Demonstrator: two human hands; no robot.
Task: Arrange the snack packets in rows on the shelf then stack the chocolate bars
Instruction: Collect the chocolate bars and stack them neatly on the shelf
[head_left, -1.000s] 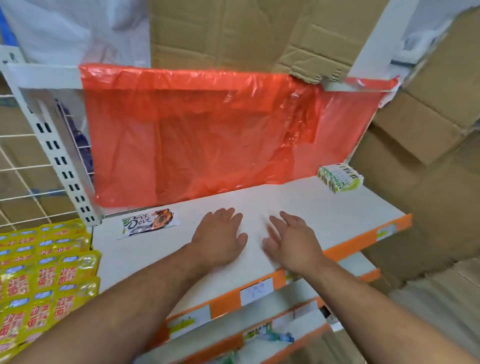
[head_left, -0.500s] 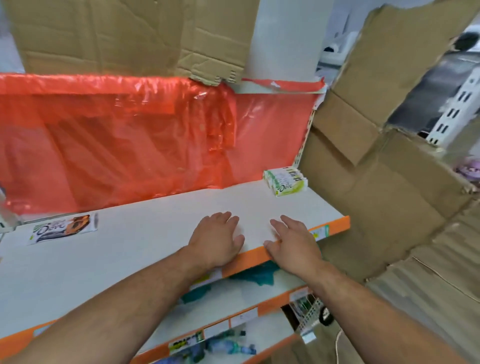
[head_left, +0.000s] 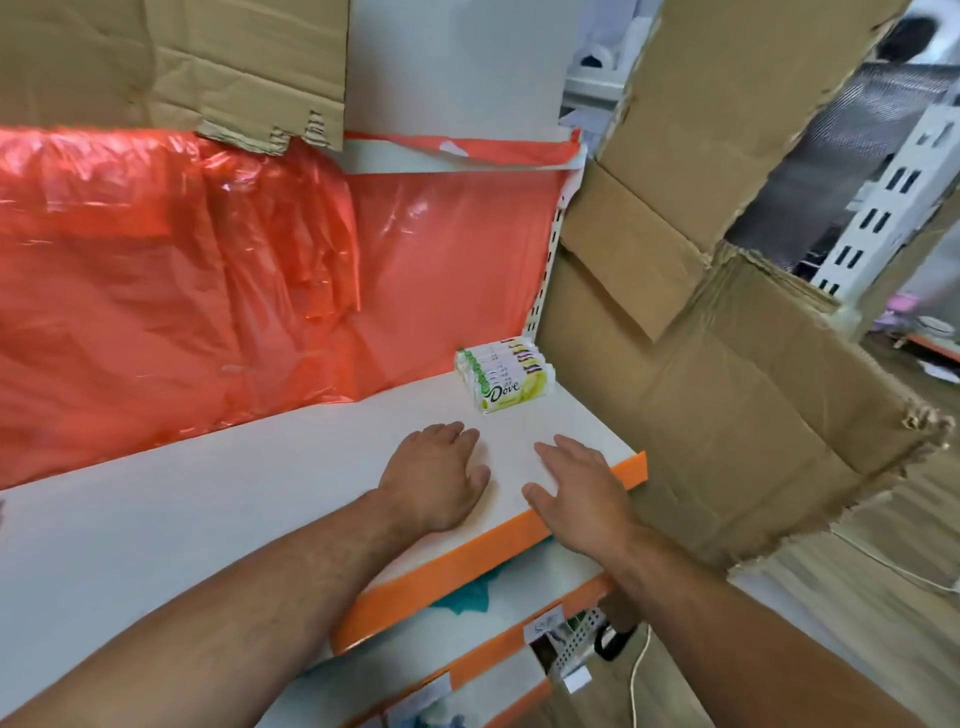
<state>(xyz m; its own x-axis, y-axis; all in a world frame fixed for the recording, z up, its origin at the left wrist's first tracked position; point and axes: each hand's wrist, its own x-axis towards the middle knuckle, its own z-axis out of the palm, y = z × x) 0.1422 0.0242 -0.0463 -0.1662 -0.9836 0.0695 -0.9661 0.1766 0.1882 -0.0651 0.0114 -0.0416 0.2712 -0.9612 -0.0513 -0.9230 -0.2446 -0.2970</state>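
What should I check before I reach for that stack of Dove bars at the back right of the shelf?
1. Hands free: ok. The left hand and right hand lie flat on the shelf, holding nothing.
2. Path to the Dove bars: ok. Only bare shelf lies between the hands and the stack.
3. Bar count: cannot tell. The edges blur together.
4. Clearance at the right: cannot tell. The cardboard stands close beside the stack.
5. Snack packets in rows: cannot tell. None are in view.
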